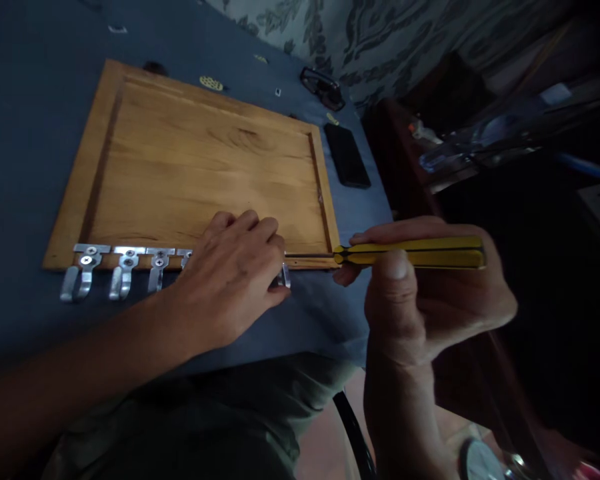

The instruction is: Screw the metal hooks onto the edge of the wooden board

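Observation:
My right hand (430, 293) grips a screwdriver (410, 253) with a yellow and black handle. Its thin shaft points left along the near edge of a wooden framed board (195, 160) and reaches my left hand (235, 273). My left hand rests on that edge with curled fingers, its thumb against a metal hook (286, 275); the shaft's tip is hidden behind the fingers. Left of this hand, several silver hooks line the edge, among them a double hook (85, 270) with screws and a similar hook (124, 270). My left hand partly covers another hook.
The board lies on a blue cloth-covered table (25, 133). Beyond its right side are a black phone (347, 155) and dark-framed glasses (323, 88). A dark reddish wooden piece of furniture (393, 147) with clutter stands to the right. Patterned fabric (350, 33) hangs behind.

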The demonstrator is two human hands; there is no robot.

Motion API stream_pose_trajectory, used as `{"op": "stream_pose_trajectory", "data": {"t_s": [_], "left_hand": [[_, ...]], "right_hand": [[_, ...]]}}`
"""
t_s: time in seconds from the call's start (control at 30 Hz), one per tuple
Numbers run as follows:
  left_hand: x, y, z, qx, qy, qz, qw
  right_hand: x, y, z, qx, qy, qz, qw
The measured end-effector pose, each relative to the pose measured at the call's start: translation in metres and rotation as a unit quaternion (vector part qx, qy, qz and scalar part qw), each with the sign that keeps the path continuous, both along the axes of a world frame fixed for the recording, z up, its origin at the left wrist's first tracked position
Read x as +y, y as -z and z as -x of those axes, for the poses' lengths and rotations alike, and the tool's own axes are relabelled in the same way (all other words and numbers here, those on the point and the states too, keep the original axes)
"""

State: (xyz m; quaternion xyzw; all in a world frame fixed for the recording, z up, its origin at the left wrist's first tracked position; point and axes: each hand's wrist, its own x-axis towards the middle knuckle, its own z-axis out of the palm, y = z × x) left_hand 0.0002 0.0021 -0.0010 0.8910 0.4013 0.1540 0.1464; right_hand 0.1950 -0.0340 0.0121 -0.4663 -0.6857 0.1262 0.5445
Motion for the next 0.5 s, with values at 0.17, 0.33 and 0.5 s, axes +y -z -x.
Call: {"op": "stream_pose_trajectory", "data": {"t_s": [0.17, 0.33, 0.5], "left_hand": [[0.0011, -0.0055, -0.0024, 0.039, 0.000, 0.023, 0.999], [0.0007, -0.0050, -0.0029, 0.045, 0.000, 0.013, 0.999], [0.0021, -0.0078, -0.0032, 0.063, 0.000, 0.031, 0.998]], "right_hand": [[0.0017, -0.0026, 0.0015, -0.016, -0.019, -0.021, 0.999], [0.0051, -0.0064, 0.0025, -0.011, -0.024, -0.001, 1.000], [0.0074, -0.0104, 0.0073, -0.059, -0.003, -0.003, 0.998]]}}
